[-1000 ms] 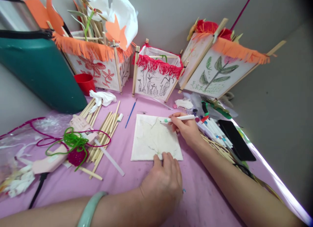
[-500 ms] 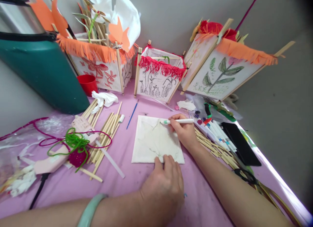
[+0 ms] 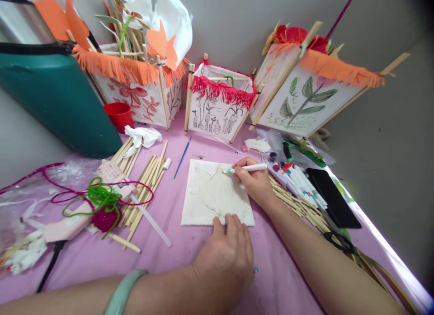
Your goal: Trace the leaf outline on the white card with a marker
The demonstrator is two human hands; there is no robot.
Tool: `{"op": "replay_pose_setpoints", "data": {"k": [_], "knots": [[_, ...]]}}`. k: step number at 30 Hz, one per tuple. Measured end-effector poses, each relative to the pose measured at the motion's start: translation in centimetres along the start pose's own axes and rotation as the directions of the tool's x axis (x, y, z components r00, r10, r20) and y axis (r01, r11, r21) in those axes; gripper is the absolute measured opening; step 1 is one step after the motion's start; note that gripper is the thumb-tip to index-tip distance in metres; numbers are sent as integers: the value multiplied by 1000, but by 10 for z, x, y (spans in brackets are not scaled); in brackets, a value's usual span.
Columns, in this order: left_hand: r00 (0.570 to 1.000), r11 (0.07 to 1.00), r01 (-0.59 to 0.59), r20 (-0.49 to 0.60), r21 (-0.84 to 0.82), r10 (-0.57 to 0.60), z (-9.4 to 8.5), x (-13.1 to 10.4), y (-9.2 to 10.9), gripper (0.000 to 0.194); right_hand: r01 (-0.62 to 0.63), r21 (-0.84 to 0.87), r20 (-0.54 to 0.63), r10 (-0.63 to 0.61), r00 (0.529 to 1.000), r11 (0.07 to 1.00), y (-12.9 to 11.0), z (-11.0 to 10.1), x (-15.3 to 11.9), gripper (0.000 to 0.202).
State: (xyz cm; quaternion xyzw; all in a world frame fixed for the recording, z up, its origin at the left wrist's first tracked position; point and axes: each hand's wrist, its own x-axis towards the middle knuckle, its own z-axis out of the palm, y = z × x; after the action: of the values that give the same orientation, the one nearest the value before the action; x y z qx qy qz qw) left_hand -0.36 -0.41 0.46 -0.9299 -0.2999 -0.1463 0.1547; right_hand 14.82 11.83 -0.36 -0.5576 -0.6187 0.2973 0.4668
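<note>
On the table lies a square white fabric panel (image 3: 203, 202) bearing faint greenish leaf-like lines. My right hand (image 3: 252, 181) pinches a white marker (image 3: 252, 167) with a light green end; its tip meets the panel near a drawn line at the upper right. My left hand (image 3: 225, 260), below a pale green bangle (image 3: 124, 292), rests its fingertips on the panel's lower edge. Those fingers are outstretched and hold nothing.
Left are wooden sticks (image 3: 145, 184), a pink glue gun (image 3: 69, 222), green cord (image 3: 100, 195) and a teal bottle (image 3: 68, 102). Decorated lanterns (image 3: 217, 116) stand behind. Right are markers (image 3: 307, 186), a black phone (image 3: 334, 199) and scissors (image 3: 341, 242). A blue brush (image 3: 182, 157) lies nearby.
The marker tip has shifted very slightly along the panel. My left hand keeps its place on the lower edge. The whole view has drifted a little.
</note>
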Motion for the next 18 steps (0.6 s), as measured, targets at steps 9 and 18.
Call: {"op": "replay_pose_setpoints", "data": {"k": [9,18], "knots": [[1000,1000,-6,10,1,6,0,-1,2,40,35,-7,-67,-35,997,999,4,3,-3,13],[1000,1000,-9,8,1,9,-1,0,-1,39,26,-3,31,-26,999,1000,-1,0,-6,11]]}}
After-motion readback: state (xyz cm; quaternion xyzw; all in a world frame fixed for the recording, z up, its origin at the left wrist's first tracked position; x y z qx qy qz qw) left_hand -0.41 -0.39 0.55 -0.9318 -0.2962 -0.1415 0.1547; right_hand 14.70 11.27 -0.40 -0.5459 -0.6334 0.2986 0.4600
